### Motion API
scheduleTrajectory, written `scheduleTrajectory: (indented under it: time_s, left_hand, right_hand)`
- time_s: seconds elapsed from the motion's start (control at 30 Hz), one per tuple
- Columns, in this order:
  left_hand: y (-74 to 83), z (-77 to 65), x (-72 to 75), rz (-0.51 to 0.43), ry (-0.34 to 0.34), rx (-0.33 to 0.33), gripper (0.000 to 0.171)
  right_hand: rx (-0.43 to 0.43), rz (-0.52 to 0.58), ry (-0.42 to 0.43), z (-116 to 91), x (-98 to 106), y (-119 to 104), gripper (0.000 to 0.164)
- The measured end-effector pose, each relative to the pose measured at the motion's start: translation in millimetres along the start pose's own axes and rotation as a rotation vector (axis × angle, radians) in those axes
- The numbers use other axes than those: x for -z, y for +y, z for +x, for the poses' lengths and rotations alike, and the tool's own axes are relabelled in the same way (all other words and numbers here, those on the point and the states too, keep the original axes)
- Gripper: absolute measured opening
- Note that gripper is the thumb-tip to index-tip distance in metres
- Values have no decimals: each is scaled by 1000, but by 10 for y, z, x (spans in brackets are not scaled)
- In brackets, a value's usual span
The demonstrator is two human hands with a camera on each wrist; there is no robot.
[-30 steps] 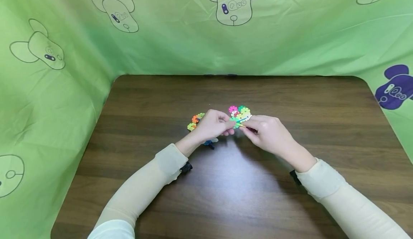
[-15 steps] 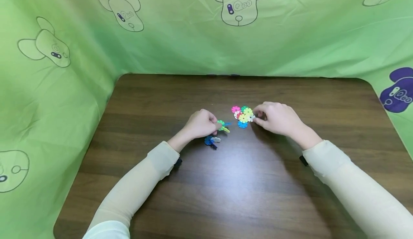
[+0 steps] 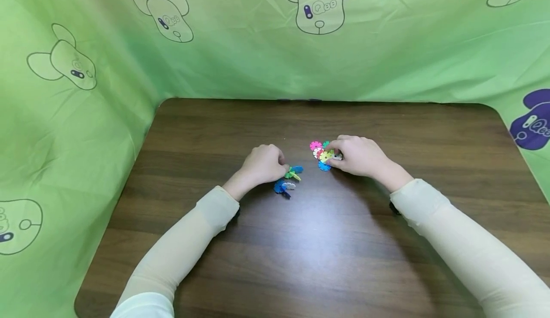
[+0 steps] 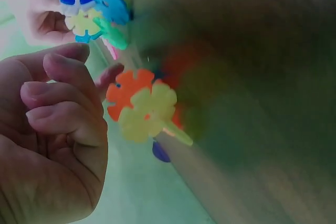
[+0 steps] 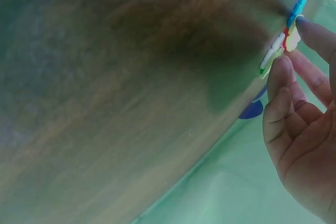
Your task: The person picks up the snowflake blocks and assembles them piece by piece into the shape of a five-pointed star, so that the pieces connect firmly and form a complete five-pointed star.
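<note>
My left hand sits just left of a small joined cluster of green, blue and yellow snowflake discs. In the left wrist view its fingers are loosely curled, with no disc visible between them. Below lies a cluster of dark blue and white discs. My right hand pinches the edge of a larger multicoloured snowflake disc cluster between thumb and fingers. An orange and yellow disc cluster appears close up in the left wrist view, while the left hand hides it in the head view.
Everything lies on a brown wood-grain table with rounded far corners. Green printed cloth hangs behind and along the sides.
Both hands were together at the green disc cluster, then parted. The left hand lowered that cluster towards the table and let go; the right hand moved to the multicoloured cluster and pinched it.
</note>
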State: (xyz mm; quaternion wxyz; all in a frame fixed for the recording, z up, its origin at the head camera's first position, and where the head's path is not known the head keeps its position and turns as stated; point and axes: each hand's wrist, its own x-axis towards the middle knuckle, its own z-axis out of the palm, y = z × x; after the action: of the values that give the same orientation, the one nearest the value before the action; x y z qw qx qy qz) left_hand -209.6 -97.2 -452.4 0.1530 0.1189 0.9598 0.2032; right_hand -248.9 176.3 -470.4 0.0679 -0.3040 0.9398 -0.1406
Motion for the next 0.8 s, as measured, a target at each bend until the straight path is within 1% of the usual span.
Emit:
scheduleTrajectory:
  time_s: [0.17, 0.33, 0.4, 0.5, 0.67, 0.73, 0.8]
  left_hand:
    - [40, 50, 44, 20, 48, -45, 25]
    - [111, 155, 48, 25, 56, -91, 25]
    - [156, 208, 38, 28, 52, -114, 25]
    - [241, 289, 22, 55, 47, -167, 24]
    - [387, 438, -36, 134, 45, -265, 26]
    - [431, 500, -84, 175, 47, -284, 30]
    - [471, 562, -135, 218, 40, -291, 36]
  right_hand:
    - [-13, 20, 10, -29, -5, 19, 24]
    - [1, 99, 18, -92, 6, 21, 10]
    - [12, 127, 28, -144, 16, 16, 10]
    - [22, 149, 49, -251, 39, -2, 12]
    - [22, 159, 75, -441, 104, -61, 14]
    - [26, 159, 79, -498, 126, -91, 13]
    - [34, 159, 83, -543, 143, -120, 13]
